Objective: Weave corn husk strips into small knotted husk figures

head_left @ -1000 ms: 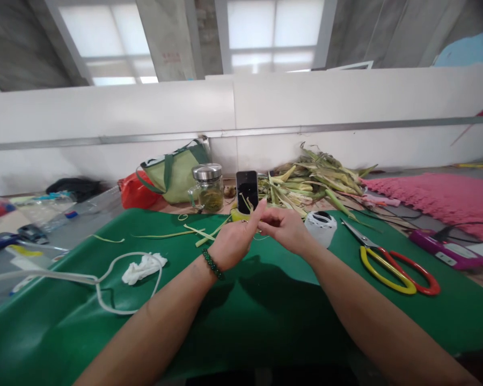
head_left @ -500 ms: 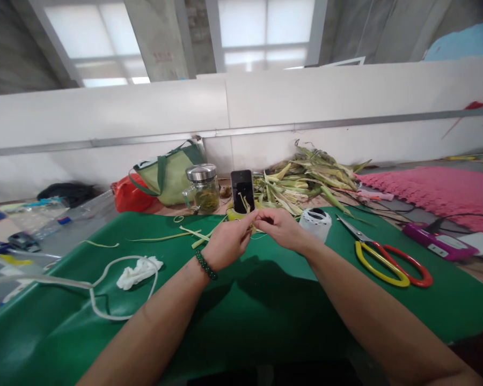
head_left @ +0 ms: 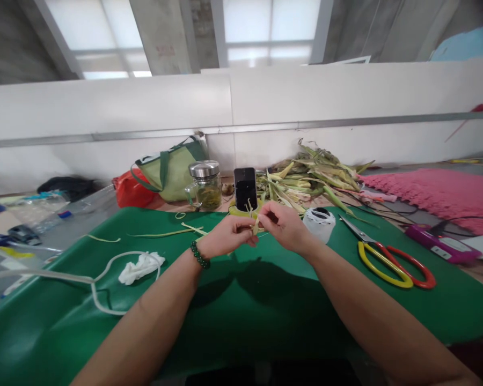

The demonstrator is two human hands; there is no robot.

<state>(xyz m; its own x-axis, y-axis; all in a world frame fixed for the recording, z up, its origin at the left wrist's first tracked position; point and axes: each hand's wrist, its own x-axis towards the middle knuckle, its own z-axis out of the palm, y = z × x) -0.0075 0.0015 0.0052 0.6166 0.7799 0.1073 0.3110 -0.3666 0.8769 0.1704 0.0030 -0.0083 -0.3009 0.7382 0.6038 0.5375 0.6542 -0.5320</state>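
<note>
Both of my hands meet above the green mat (head_left: 241,316), pinching a small bundle of pale leaf strips (head_left: 253,214) between them. My left hand (head_left: 225,238), with a dark bead bracelet on its wrist, has its fingers closed on the strips' lower part. My right hand (head_left: 284,228) pinches the same strips from the right side. The strip ends stick up in front of a black phone (head_left: 245,187) that stands upright behind my hands.
A heap of green and yellow leaves (head_left: 309,179) lies at the back. Scissors with yellow and red handles (head_left: 386,260) and a white thread spool (head_left: 320,222) lie right. A glass jar (head_left: 203,185), green bag (head_left: 171,169), white cord with cloth (head_left: 139,268) and loose strips (head_left: 165,233) lie left.
My hands have closed together on the strips and shifted a little; my left forefinger, raised a second ago, is now folded down. The view has shifted slightly.
</note>
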